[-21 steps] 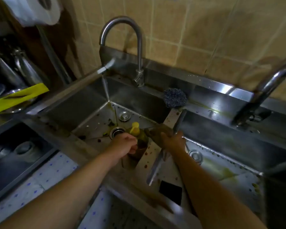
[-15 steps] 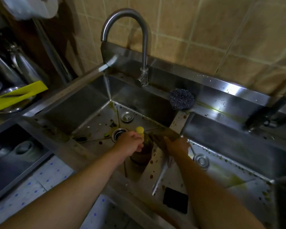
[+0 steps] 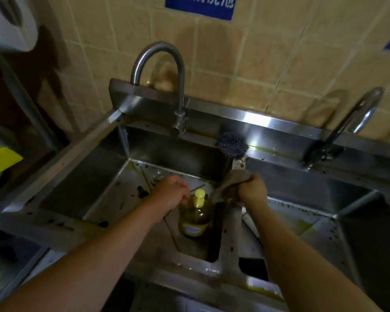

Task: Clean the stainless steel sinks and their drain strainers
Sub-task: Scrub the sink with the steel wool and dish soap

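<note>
Two dirty steel sinks sit side by side, the left sink (image 3: 95,190) and the right sink (image 3: 302,192), both spattered with brown and yellowish grime. My left hand (image 3: 170,194) grips the neck of a detergent bottle (image 3: 195,216) with a yellow cap, upright in the left sink beside the divider (image 3: 232,242). Above the divider, my right hand (image 3: 252,190) grips a bunched brownish cloth (image 3: 229,182). My arms hide both drain strainers.
A steel-wool scourer (image 3: 232,145) lies on the back ledge between the left faucet (image 3: 167,64) and the right faucet (image 3: 351,122). A black sponge (image 3: 252,267) lies at the divider's front. A paper roll (image 3: 7,23) hangs top left above a rack with a yellow item (image 3: 0,162).
My right hand has lifted the cloth off the divider and bunched it. My left hand has stayed on the bottle. The view has tilted up towards the wall.
</note>
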`<act>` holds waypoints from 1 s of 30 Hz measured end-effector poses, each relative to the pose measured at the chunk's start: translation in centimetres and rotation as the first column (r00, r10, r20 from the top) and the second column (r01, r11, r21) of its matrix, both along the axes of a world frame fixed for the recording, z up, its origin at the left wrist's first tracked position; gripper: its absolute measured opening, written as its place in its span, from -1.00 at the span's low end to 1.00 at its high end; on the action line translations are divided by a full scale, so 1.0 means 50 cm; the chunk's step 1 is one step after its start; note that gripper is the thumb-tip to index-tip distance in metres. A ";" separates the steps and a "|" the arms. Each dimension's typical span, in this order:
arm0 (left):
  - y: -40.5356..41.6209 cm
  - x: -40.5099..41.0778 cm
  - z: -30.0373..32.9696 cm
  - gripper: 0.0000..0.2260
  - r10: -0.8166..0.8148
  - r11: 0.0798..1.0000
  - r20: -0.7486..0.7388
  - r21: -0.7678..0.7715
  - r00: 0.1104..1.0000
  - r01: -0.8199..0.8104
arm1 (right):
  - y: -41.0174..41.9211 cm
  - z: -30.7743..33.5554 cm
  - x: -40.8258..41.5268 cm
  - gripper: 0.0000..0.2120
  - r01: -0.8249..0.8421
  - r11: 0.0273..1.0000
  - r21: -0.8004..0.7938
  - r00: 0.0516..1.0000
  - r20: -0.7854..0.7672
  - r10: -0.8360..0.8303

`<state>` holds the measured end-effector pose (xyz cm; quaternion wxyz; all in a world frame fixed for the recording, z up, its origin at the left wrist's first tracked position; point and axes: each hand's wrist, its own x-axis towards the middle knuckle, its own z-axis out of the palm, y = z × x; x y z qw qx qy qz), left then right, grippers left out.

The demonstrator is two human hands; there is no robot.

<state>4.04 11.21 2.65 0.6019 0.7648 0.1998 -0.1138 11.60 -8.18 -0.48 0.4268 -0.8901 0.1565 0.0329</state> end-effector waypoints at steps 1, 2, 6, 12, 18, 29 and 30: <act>0.030 -0.007 0.010 -0.92 -0.040 0.999 0.009 0.017 0.999 0.040 | 0.024 0.027 -0.018 -0.89 0.017 0.999 0.048 0.999 0.042 -0.019; 0.047 -0.008 0.015 -0.92 -0.062 0.998 0.016 0.032 0.998 0.062 | 0.042 0.052 -0.032 -0.92 0.022 0.991 0.133 0.998 0.062 -0.031; 0.120 -0.008 0.046 -0.70 -0.110 0.991 0.055 0.084 0.992 0.105 | 0.132 0.146 -0.087 -0.86 -0.039 0.867 0.496 0.999 0.026 0.030; 0.220 -0.013 0.094 -0.42 -0.041 0.920 -0.080 -0.392 0.996 0.007 | 0.268 0.213 -0.115 -0.69 -0.100 0.562 0.821 0.989 0.023 0.143; 0.266 0.013 0.065 -0.70 0.075 0.840 -0.058 -0.535 0.995 -0.095 | 0.343 0.174 -0.068 -0.75 -0.099 0.710 0.697 0.990 -0.001 0.139; 0.300 0.172 -0.012 -0.68 0.073 0.956 -0.048 -0.280 0.996 -0.084 | 0.388 0.054 0.072 -0.58 -0.107 0.727 0.679 0.894 -0.254 0.369; 0.297 0.181 -0.024 -0.67 0.047 0.965 -0.062 -0.255 0.997 -0.061 | 0.395 0.039 0.083 -0.60 -0.097 0.719 0.688 0.903 -0.243 0.355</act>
